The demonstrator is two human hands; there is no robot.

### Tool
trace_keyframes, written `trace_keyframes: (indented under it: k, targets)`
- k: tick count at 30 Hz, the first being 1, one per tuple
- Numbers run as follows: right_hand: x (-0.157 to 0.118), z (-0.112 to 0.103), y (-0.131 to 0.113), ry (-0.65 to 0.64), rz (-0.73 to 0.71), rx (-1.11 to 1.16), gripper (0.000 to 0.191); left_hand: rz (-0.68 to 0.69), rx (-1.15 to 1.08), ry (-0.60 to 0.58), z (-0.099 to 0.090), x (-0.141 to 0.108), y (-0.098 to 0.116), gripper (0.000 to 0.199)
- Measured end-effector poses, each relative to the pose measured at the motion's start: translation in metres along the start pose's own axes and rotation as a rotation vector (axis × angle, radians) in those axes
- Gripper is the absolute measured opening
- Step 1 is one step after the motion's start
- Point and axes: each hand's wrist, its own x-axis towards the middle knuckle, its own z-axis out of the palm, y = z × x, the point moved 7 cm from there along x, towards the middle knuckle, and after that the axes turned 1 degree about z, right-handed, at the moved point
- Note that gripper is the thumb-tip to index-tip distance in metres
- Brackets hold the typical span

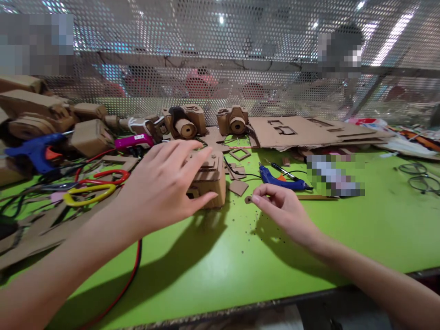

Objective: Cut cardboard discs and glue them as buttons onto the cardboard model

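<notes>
My left hand (165,181) is open, fingers spread, over the near left side of a cardboard model camera body (217,185). It hides much of that body, and whether the fingers touch it I cannot tell. Between the thumb and fingertips of my right hand (283,206) is a small round cardboard disc (248,200) with a dark hole in its middle. Just beyond the disc lies a square cardboard piece (238,187). Behind my right hand rests a blue glue gun (283,181), close to a black pen (285,171).
Finished cardboard cameras (233,121) stand along the perforated metal screen (220,59). Scissors with yellow and red handles (90,194), another blue glue gun (34,151) and cables crowd the left. Cardboard sheets (309,130) lie at the back; eyeglasses (422,183) rest on the right.
</notes>
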Motion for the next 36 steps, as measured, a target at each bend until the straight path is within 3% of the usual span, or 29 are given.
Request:
trace_keyframes:
  k: [3, 6, 9, 14, 18, 24, 28, 36]
  targets:
    - [0.001, -0.001, 0.003, 0.03, 0.014, 0.0, 0.024, -0.111, -0.13, -0.277, 0.035, -0.003, -0.027, 0.087]
    - [0.0, -0.001, 0.004, 0.057, 0.012, -0.002, 0.025, -0.118, -0.242, -0.397, 0.055, -0.004, -0.039, 0.08]
    - [-0.002, -0.002, 0.004, 0.112, 0.005, 0.032, 0.025, -0.176, -0.303, -0.38, 0.058, 0.001, -0.047, 0.077]
    - [-0.005, -0.003, 0.005, 0.165, 0.004, 0.107, 0.026, -0.444, -0.473, -0.349, 0.057, 0.007, -0.058, 0.071]
    - [-0.004, -0.006, 0.009, 0.184, 0.007, 0.123, 0.025, -0.504, -0.509, -0.324, 0.054, 0.011, -0.056, 0.067]
    - [-0.002, -0.014, 0.018, 0.249, 0.015, 0.241, 0.026, -0.711, -0.864, -0.14, 0.051, 0.004, -0.051, 0.061]
    - [-0.004, -0.023, 0.011, 0.322, -0.071, 0.251, 0.025, -0.744, -1.06, -0.166, 0.065, -0.002, -0.039, 0.056]
    - [-0.007, -0.028, -0.005, 0.323, -0.159, 0.194, 0.021, -0.728, -1.141, -0.241, 0.074, -0.004, -0.029, 0.05]
